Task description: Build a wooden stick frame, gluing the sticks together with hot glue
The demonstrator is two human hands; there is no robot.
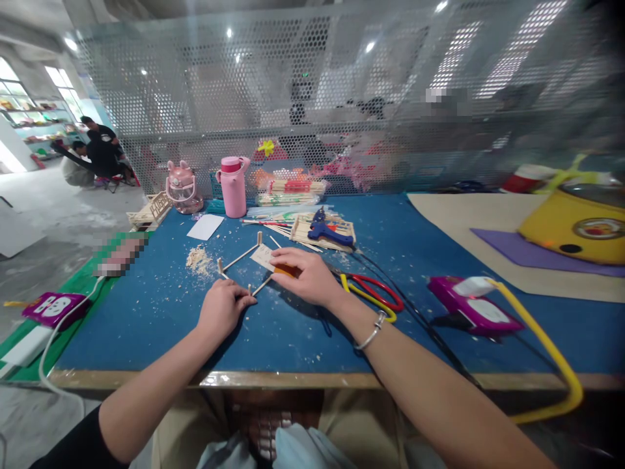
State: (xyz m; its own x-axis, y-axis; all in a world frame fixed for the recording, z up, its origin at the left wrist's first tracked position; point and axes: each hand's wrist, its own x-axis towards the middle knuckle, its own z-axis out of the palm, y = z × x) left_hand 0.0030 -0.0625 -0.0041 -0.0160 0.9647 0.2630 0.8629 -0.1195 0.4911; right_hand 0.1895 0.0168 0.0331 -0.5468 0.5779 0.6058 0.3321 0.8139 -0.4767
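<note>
On the blue table top lies a square frame of thin wooden sticks with short upright pieces at its corners. My left hand is closed at the frame's near corner, thumb and fingers pressed on the stick there. At the frame's right side, my right hand grips an orange-handled scraper, whose flat pale blade reaches over the frame. The fingers hide most of its handle. Beside my right wrist are red-and-yellow-handled scissors, partly covered by the hand.
A blue glue gun rests on a stick rack, its cable running right. Wood crumbs and a white card lie left. Behind stand a pink flask and a clear bottle. Purple power strips flank the work.
</note>
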